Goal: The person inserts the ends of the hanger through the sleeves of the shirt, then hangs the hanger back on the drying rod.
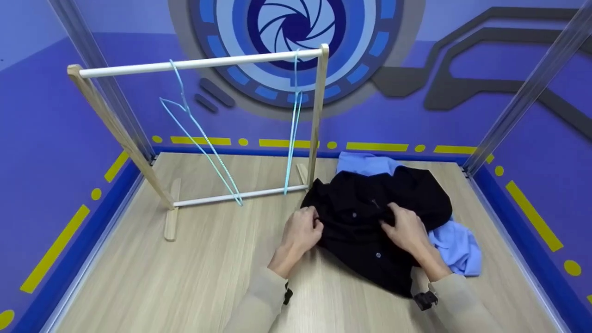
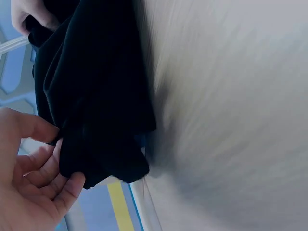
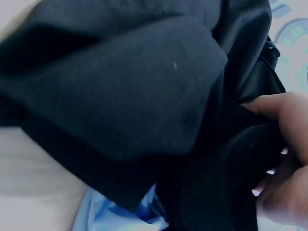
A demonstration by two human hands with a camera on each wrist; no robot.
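Note:
A black buttoned shirt [image 1: 356, 231] lies bunched on the right half of the table, with pale buttons down its front. My left hand [image 1: 303, 227] pinches its left edge; in the left wrist view the thumb and fingertips [image 2: 70, 190] grip the dark cloth. Toward the middle of the shirt, my right hand [image 1: 407, 226] pinches a fold near the placket, and the right wrist view shows its thumb and fingers [image 3: 269, 103] around the raised fabric. Light blue clothing [image 1: 455, 247] lies under the black shirt, showing at the back and right.
A small clothes rack [image 1: 203, 66] with wooden posts and white bars stands at the back left. One light blue wire hanger [image 1: 203, 134] hangs at its left, another hanger [image 1: 292, 134] near its right post. Blue-purple panels [image 1: 522, 138] enclose the table [image 1: 208, 277].

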